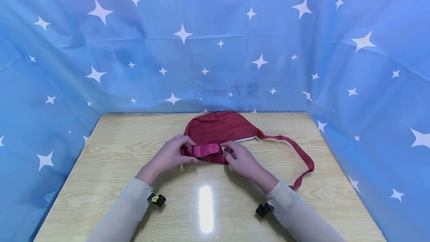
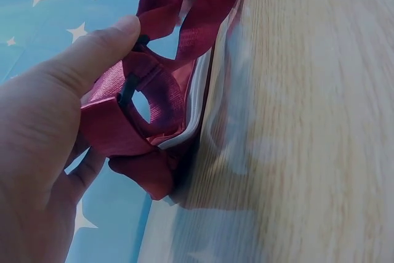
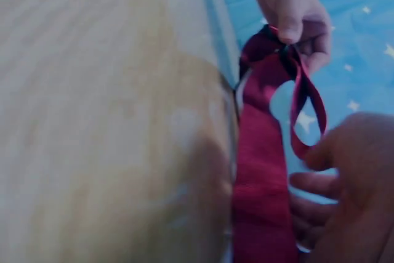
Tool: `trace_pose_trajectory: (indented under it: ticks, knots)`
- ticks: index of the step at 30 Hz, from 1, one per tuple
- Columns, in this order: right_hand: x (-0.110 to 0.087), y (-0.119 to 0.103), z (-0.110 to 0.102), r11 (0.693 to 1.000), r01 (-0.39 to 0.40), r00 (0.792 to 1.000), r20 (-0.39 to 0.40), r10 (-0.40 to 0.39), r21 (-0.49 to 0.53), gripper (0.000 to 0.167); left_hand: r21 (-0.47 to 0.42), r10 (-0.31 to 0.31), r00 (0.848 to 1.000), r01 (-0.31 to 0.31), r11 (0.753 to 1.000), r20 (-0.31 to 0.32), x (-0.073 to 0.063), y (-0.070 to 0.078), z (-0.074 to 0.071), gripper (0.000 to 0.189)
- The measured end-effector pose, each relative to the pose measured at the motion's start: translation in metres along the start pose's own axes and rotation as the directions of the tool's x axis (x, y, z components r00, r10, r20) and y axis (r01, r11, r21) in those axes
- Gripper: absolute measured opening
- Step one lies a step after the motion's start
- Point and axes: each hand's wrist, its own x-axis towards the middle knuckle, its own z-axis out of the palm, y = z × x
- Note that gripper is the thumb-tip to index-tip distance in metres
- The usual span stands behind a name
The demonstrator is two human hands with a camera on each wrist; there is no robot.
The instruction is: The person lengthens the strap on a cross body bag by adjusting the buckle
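Note:
A dark red waist bag (image 1: 218, 127) lies on the table, its white zipper (image 1: 245, 139) facing the near side. My left hand (image 1: 172, 153) holds the bag's strap at the left end, thumb beside a black strap slider (image 2: 128, 90). Between the hands runs a folded length of red strap (image 1: 209, 149). With thumb and fingertips, my right hand (image 1: 242, 160) pinches the end of the strap loop (image 3: 315, 106). Part of the bag's lower edge is hidden behind the strap and hands.
The strap's other length (image 1: 304, 156) curves over the right side of the wooden table (image 1: 111, 152) and passes behind the right forearm. A blue curtain with white stars (image 1: 215, 47) hangs around the table's back and sides.

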Motion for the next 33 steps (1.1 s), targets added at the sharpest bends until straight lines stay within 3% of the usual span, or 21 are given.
trace_pose_trajectory:
  ticks: [4,8,20,28,33]
  knots:
    - [-0.001,0.007,0.005,0.995,0.041,0.999,0.023,-0.039,-0.092,0.017,0.001,-0.01,1.0,0.01,1.0,-0.006,-0.001,-0.001,-0.001,0.049]
    - [-0.002,0.008,-0.001,0.992,0.077,0.997,-0.006,-0.078,-0.104,0.012,-0.012,-0.024,1.0,0.024,1.0,-0.012,-0.001,-0.002,-0.004,0.047]
    - [-0.008,0.037,-0.037,0.993,-0.037,0.999,-0.038,0.033,-0.113,0.015,-0.081,-0.104,0.995,0.104,0.991,0.003,-0.003,-0.008,-0.015,0.045]
    - [-0.014,0.055,-0.051,0.983,-0.072,0.997,-0.04,0.066,-0.166,0.016,-0.077,-0.108,0.994,0.109,0.991,0.007,-0.002,-0.011,-0.017,0.051]
    - [-0.014,0.055,-0.048,0.967,-0.079,0.995,-0.071,0.063,-0.242,0.014,-0.091,-0.105,0.994,0.105,0.99,0.006,-0.002,-0.011,-0.017,0.049]
